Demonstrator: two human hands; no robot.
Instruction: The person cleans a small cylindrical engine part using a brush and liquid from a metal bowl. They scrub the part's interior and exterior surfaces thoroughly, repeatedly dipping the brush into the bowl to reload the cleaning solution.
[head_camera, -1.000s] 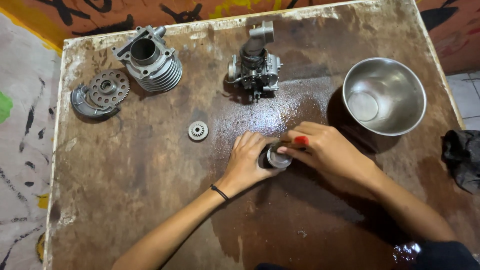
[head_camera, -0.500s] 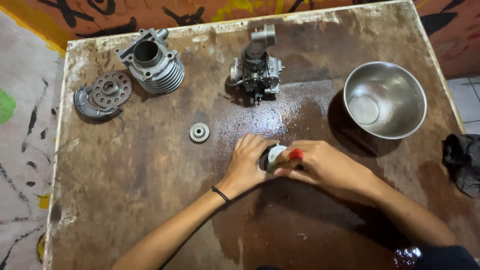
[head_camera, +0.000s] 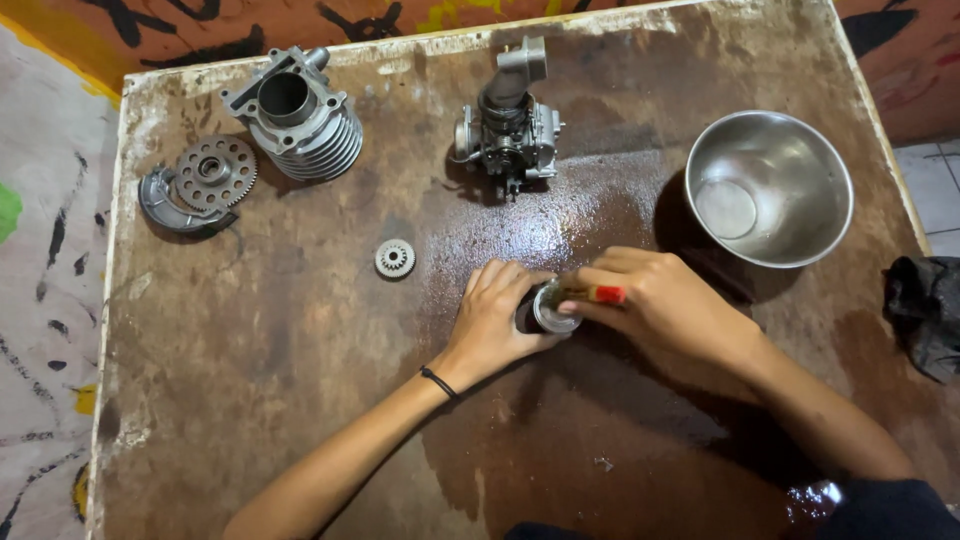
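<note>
- I see my left hand (head_camera: 492, 318) just right of centre of the frame, fingers curled round a small round metal part (head_camera: 548, 310); it grips the part's left side and pins it down on the tabletop (head_camera: 280, 400)
- my right hand (head_camera: 665, 305) comes in from the right and pinches a thin tool with a red handle (head_camera: 600, 294); the tool's tip lies against the top of the metal part; what kind of tool it is I cannot tell, since the fingers cover most of it
- the metal part looks like a short open cylinder with a pale rim; whether anything sits inside it I cannot tell
- a steel bowl (head_camera: 768, 188) stands at the upper right of the frame, near my right hand but apart from it; its inside is bare shining metal with a flat round bottom, and I see nothing solid in it
- a finned engine cylinder (head_camera: 298, 112) lies tilted at the upper left; its bore shows as a dark hollow
- a carburettor (head_camera: 508, 125) stands at the upper middle, well apart from my hands
- a large toothed disc (head_camera: 215, 172) rests at the far left, overlapping a curved grey metal piece (head_camera: 165, 208)
- a small gear (head_camera: 395, 259) lies alone, left of my left hand
- a dark rag (head_camera: 925, 312) sits at the right edge of the frame
- the tabletop is brown and stained; a wet, glossy patch spreads round my hands and up toward the carburettor
</note>
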